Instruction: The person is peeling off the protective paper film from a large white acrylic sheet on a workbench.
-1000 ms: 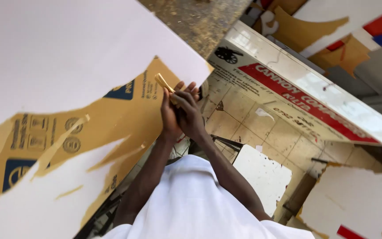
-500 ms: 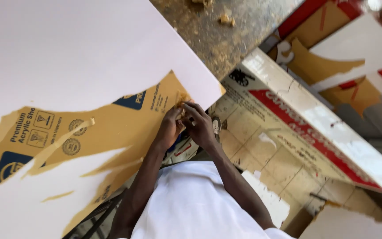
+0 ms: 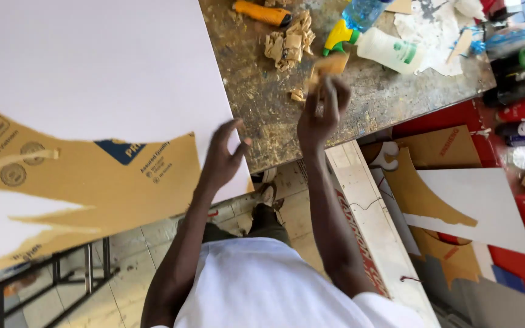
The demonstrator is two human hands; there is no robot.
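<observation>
A large white sheet (image 3: 92, 67) lies on the workbench, part of its brown paper backing (image 3: 92, 188) still stuck to it. My left hand (image 3: 223, 155) hovers with fingers spread over the sheet's near right corner, holding nothing. My right hand (image 3: 320, 112) is raised over the stained bench top (image 3: 274, 121), pinching a torn scrap of brown paper (image 3: 329, 64) between its fingertips. A small pile of crumpled brown paper scraps (image 3: 287, 39) lies on the bench just beyond it.
An orange utility knife (image 3: 262, 12), a spray bottle with a yellow-green trigger (image 3: 384, 48), a blue-capped bottle (image 3: 363, 11) and cans (image 3: 518, 109) crowd the bench's far right. White boards (image 3: 372, 218) and peeled sheets (image 3: 481, 206) lean on the floor at right.
Both hands were together picking at the paper edge on the sheet. Now the right hand has lifted away over the bench with a torn scrap, and the left hand has opened.
</observation>
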